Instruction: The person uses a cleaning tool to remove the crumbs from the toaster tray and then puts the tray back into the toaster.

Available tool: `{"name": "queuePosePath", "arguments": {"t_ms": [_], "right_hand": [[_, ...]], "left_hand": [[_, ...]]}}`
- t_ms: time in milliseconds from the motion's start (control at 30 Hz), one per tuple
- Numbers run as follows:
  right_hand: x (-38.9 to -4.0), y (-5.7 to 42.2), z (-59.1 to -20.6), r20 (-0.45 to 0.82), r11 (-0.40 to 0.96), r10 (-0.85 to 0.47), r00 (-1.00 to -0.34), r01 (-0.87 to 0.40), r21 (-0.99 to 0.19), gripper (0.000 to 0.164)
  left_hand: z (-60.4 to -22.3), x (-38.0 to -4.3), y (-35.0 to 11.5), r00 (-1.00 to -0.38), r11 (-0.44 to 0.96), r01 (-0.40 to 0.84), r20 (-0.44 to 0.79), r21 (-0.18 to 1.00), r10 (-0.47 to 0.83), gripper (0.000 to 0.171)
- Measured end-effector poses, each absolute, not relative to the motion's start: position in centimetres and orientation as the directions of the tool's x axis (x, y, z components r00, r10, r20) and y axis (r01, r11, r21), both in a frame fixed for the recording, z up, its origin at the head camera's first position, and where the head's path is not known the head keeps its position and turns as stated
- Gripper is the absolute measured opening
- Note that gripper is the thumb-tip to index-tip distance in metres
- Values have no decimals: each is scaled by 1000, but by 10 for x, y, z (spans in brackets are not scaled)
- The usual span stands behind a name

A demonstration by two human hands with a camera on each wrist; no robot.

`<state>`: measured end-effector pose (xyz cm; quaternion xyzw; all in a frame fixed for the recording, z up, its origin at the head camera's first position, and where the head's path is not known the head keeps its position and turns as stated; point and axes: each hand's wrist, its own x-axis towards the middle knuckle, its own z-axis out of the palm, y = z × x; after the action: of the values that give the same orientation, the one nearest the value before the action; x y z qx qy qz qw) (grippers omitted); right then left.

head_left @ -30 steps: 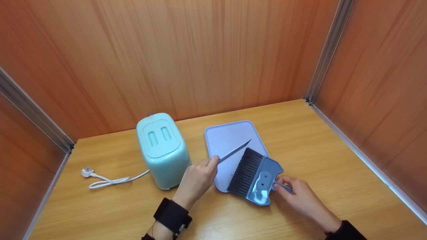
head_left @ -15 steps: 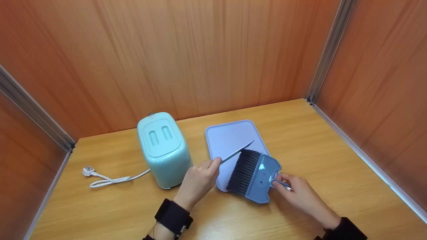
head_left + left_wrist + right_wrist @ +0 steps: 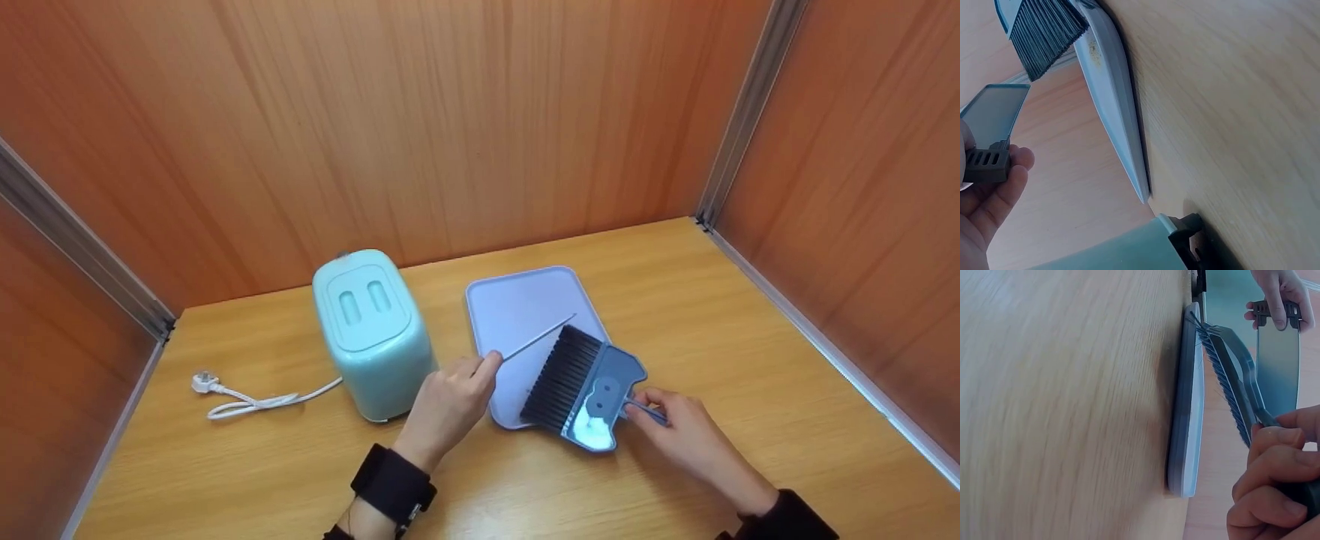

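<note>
My left hand [image 3: 450, 401] pinches the dark slotted end of a thin, flat toaster crumb tray [image 3: 995, 112], which appears almost edge-on in the head view. It is held up over a lilac rectangular serving tray [image 3: 517, 300]. In my right hand [image 3: 690, 435] is the handle of a blue hand brush [image 3: 611, 386] with black bristles [image 3: 561, 379]. The bristles overlap the serving tray's right front part and point toward the crumb tray. Brownish crumbs [image 3: 1095, 53] lie on the serving tray in the left wrist view.
A mint-green toaster [image 3: 386, 375] stands left of the serving tray. Its white cord [image 3: 259, 405] lies looped on the table, ending in a plug [image 3: 204, 382]. Wood-grain panels [image 3: 480, 127] with metal corner posts enclose the table at the back and sides.
The brush has shifted slightly to the right, and its bristles, fanned out half a second ago, are straighter. The crumb tray has turned more edge-on. Both hands keep their hold.
</note>
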<state>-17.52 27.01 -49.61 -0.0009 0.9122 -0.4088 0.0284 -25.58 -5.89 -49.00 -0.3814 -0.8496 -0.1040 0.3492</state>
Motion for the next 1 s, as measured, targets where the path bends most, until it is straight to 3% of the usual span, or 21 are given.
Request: {"name": "queuePosePath", "arguments": {"t_ms": [300,567,1000], "right_hand": [[-171,265,-490,-36,665,-50,-998,-6,-747,17],[-175,267,-492,51,680,-37,-998,-63,-731,21],[-170,270,-493,-55,670,-43,-998,12,-742,17]], "left_hand": [[-488,-256,-58,-480,686,724,666,-66,571,19],[-490,-256,-57,-466,680,731,686,-58,559,20],[-489,-259,-59,-531,702,711,676,29,510,17]]}}
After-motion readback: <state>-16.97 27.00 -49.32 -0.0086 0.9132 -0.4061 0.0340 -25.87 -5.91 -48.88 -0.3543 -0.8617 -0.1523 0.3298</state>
